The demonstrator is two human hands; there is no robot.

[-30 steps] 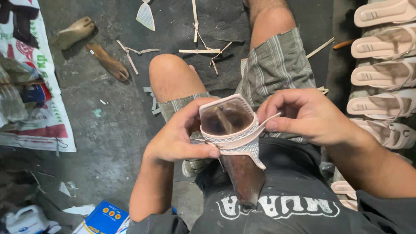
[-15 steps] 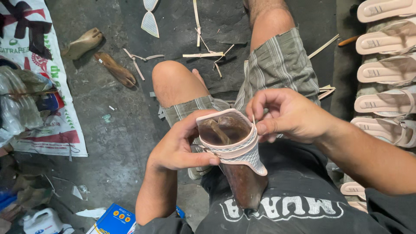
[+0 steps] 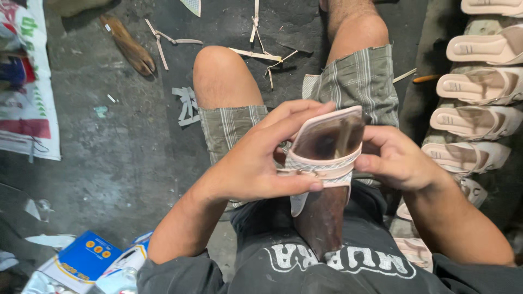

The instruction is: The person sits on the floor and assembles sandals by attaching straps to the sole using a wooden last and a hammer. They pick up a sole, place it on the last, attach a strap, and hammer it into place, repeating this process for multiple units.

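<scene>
Left hand [image 3: 256, 166] | right hand [image 3: 395, 160] | sandal [image 3: 327, 147] gripped between

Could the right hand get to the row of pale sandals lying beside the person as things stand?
Probably yes, once freed: the right hand is busy gripping the sandal on the brown form, but the row of pale sandals lies just beside it, with nothing between.

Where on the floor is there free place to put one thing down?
Bare floor lies between the printed sack and the left knee. It is crowded by the pink sandals on the right, the strips between the knees, and the blue box.
</scene>
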